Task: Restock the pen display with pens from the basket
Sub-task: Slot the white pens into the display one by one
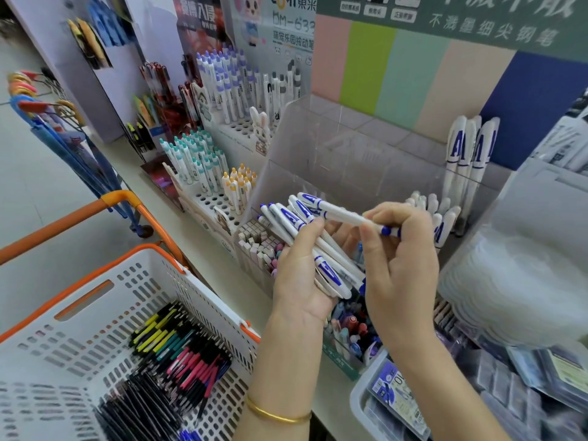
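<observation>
Basket left of desk, loose pens in it. Display on desk, behind both hands. Left hand grips pen bundle; right hand pinches single pen just above it. Standing pens at display's right end. Pen racks left of display.

White card, 12 o'clk: "東米", "DM-63…"
Green sign, 1 o'clk: "细尖钢笔"
White pens, ctr: blue "A"
</observation>
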Tool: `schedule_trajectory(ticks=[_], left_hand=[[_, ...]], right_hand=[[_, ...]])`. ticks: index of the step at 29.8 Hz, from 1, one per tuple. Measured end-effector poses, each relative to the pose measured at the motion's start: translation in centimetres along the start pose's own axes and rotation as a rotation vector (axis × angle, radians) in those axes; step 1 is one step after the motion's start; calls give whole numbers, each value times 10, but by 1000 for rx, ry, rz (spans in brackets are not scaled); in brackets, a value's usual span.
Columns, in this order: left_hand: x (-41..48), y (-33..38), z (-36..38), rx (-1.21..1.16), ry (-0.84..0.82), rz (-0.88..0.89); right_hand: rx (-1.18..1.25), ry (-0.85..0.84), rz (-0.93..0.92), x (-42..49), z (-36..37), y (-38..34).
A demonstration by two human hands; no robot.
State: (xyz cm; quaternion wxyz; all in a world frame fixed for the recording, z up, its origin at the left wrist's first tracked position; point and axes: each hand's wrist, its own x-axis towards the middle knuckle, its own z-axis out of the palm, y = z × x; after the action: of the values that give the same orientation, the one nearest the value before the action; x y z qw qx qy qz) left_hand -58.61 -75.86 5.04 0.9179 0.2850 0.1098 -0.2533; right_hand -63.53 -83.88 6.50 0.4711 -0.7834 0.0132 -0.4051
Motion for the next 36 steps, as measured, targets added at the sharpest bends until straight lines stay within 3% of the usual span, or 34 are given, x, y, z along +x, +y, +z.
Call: schedule_trajectory(ticks=[13, 19, 24, 27, 31, 36], left_hand=[[2, 5, 4, 53, 43, 57], [-1, -4, 9, 262, 125, 224], [-4, -11, 15, 425, 85, 327], [-5, -12, 15, 491, 111, 370], [-7, -8, 12, 458, 55, 360], [-10, -6, 14, 298, -15, 264]], right_hand=[[-189, -262, 80, 2, -6, -2], [-137, -218, 67, 42, 0, -17], [-328, -616, 68, 78, 24, -25], [-421, -692, 33, 82, 32, -28], [-347, -650, 25, 83, 36, -23], [-41, -617, 244, 83, 32, -15]])
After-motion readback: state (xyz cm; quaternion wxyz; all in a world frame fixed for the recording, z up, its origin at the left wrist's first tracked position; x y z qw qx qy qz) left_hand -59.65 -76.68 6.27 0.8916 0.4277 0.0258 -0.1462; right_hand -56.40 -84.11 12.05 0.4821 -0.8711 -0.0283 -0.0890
